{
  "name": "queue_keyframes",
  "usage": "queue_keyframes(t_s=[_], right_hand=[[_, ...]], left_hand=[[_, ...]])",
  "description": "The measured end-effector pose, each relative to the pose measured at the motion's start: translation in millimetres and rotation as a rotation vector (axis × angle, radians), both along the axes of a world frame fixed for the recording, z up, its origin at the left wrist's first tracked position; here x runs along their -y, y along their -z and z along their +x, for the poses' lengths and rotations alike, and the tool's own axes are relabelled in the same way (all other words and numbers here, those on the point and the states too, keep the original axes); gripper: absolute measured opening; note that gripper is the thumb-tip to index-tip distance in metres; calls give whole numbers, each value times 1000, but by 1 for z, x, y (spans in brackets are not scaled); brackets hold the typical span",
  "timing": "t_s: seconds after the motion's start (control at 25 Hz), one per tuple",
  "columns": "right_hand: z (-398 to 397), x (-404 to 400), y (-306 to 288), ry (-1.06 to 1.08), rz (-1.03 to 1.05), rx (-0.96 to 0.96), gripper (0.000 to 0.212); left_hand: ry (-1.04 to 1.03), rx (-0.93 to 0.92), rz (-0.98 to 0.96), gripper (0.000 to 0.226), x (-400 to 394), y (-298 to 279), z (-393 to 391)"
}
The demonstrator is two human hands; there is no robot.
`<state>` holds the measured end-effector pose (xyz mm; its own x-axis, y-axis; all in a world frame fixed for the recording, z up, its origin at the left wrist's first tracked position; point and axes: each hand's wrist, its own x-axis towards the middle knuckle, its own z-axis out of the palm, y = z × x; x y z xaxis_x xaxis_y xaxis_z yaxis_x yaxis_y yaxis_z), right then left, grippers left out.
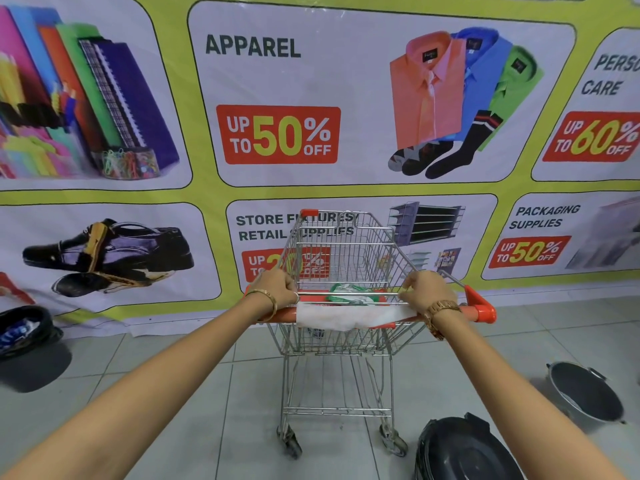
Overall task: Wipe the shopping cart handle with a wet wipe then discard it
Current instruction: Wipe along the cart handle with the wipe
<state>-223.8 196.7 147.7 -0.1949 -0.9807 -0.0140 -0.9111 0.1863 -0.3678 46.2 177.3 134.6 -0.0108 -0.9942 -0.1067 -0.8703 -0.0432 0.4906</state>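
A metal shopping cart (341, 244) stands in front of me, and its orange handle (482, 310) runs across its near end. A white wet wipe (332, 317) lies spread along the middle of the handle and hangs a little over the front. My left hand (277, 289) is closed at the wipe's left end. My right hand (426, 293) is closed over the wipe's right end, pressing it onto the bar. A green and white wipes pack (349, 294) lies in the cart's seat just behind the handle.
A black lidded bin (464, 452) stands on the tiled floor at the lower right, close to the cart's wheel. A grey bucket (585, 393) lies tilted further right. Another black bin (20, 330) with a bag sits at the left. A printed banner wall (277, 133) is right behind the cart.
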Motion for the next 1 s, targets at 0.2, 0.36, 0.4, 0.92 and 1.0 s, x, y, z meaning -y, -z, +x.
queue_keyframes(t_s=[0.2, 0.36, 0.4, 0.92, 1.0], right_hand=[[52, -8, 7, -104, -225, -66, 19], [112, -13, 21, -254, -139, -34, 41], [123, -13, 26, -270, -96, -56, 49], [133, -9, 52, -84, -87, -223, 40], [161, -9, 53, -197, -143, -206, 40]], left_hand=[[-99, 19, -65, 18, 0, -8, 15], [-113, 153, -63, 31, 0, -5, 32], [-104, 166, -46, 33, 0, -1, 34], [-36, 373, -9, 47, -7, 29, 28], [-27, 374, -14, 46, -7, 28, 29]])
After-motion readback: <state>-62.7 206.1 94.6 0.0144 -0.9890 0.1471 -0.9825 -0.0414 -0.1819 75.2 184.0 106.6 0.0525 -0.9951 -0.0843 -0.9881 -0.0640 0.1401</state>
